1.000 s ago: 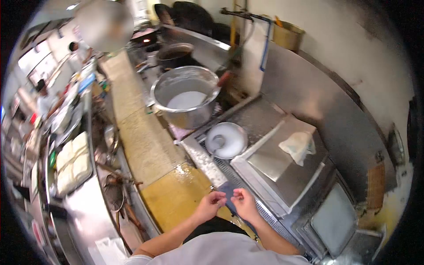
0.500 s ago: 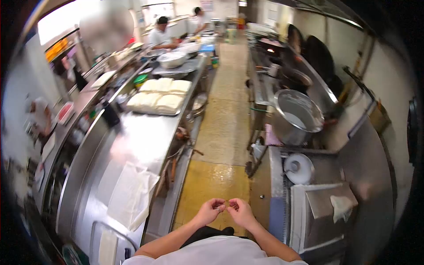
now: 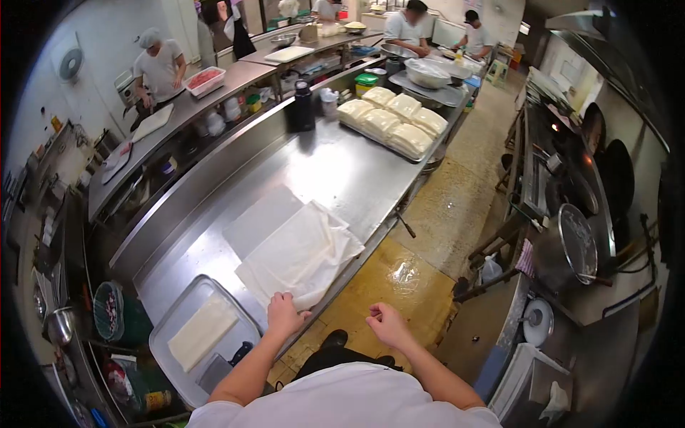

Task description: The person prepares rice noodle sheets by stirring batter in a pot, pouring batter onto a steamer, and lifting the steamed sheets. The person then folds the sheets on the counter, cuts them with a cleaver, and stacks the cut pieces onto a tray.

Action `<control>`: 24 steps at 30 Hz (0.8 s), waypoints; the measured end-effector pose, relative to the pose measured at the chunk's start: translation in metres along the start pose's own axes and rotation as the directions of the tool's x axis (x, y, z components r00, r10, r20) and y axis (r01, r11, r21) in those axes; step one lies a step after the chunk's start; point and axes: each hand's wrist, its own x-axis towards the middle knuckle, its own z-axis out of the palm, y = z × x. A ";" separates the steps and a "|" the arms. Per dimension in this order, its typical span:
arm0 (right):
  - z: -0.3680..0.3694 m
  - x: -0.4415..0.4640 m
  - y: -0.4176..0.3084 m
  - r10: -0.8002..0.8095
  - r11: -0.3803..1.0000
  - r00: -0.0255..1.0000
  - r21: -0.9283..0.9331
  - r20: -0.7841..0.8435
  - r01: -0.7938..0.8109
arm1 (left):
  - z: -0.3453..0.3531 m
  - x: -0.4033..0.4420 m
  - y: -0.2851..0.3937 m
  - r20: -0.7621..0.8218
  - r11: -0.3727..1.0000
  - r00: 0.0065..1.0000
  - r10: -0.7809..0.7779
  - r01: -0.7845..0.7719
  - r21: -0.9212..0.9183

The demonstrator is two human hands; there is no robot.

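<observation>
Thin whitish sheets (image 3: 300, 250), cloth or film I cannot tell, lie creased on the steel counter. My left hand (image 3: 285, 315) is at their near corner, thumb spread away from the fingers, fingertips touching the edge. Over the floor to the right, my right hand (image 3: 389, 324) is held in the air with its fingers curled in; nothing shows in it. Left of my left hand stands a tray (image 3: 158, 341) with a pale rectangular slab (image 3: 203, 332), perhaps dough. A flat-bladed tool with a black handle (image 3: 241, 353) rests at the tray's near side.
A tray of plump white packets (image 3: 392, 118) and a black bottle (image 3: 302, 107) stand farther along the steel counter (image 3: 207, 214). A large pot (image 3: 567, 246) is at the right. Co-workers (image 3: 158, 64) work across the counters. A green basket (image 3: 107, 310) sits at lower left.
My view has turned left toward the counter. My hands, earlier together before my body, have parted; the left has reached the sheets and the right stays over the floor.
</observation>
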 end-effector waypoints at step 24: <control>0.021 0.172 -0.027 -0.429 0.646 0.836 -0.763 -0.343 0.018 | -0.027 0.035 0.001 0.314 0.867 0.808 0.499 -0.474 -0.156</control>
